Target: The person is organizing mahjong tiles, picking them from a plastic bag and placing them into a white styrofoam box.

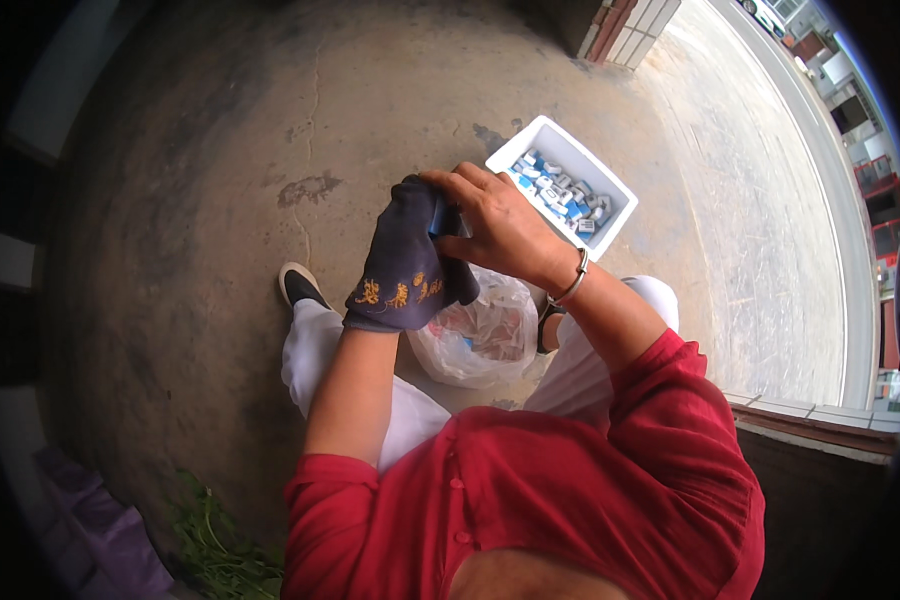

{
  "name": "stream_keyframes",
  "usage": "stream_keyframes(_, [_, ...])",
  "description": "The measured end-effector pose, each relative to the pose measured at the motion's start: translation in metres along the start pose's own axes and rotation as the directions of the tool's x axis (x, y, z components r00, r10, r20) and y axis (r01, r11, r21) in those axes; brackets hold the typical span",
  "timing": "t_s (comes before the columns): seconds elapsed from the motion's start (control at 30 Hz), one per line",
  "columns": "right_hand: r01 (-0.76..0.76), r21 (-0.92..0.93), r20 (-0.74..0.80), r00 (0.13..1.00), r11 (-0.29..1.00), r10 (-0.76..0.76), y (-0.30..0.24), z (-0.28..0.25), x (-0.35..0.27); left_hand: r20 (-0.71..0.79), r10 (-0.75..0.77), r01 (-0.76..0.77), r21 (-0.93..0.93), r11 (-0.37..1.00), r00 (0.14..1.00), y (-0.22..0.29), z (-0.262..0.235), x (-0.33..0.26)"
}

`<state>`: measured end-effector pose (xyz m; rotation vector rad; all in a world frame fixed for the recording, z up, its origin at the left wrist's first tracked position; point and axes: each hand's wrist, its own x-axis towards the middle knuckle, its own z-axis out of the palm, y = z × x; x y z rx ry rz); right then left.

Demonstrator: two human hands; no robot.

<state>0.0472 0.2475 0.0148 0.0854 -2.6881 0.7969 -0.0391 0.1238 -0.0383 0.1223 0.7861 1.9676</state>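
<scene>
A dark grey cloth cover (395, 265) with gold embroidery is pulled over my left hand, its open end around the wrist. My left hand's fingers are hidden inside it. My right hand (495, 222) curls against the cloth's right side, thumb below and fingers above, gripping it. A small patch of blue (436, 222) shows between that thumb and the fingers; I cannot make out what it is. Just below my hands stands a clear plastic bag (480, 345) with some red and blue things inside, between my legs.
Ahead to the right, a white foam box (618, 212) holds many small blue and white pieces. My shoe (302, 285) rests on the concrete floor (220, 230). Green leafy stems (220, 545) and purple cloth (110, 525) lie at lower left. A tiled pillar (630, 30) stands far off.
</scene>
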Motion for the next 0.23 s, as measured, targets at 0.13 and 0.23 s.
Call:
stream_keyframes(0.13, [-0.039, 0.024, 0.015, 0.999, 0.999, 0.038, 0.011, 0.001, -0.002, 0.438, 0.324, -0.490, 0.866, 0.098, 0.839, 0.002, -0.011, -0.002])
stream_keyframes(0.23, [-0.032, 0.156, 0.009, 0.999, 0.987, 0.031, 0.019, 0.000, 0.001, 0.561, 0.259, -0.523, 0.828, -0.205, 0.786, 0.016, -0.002, -0.010])
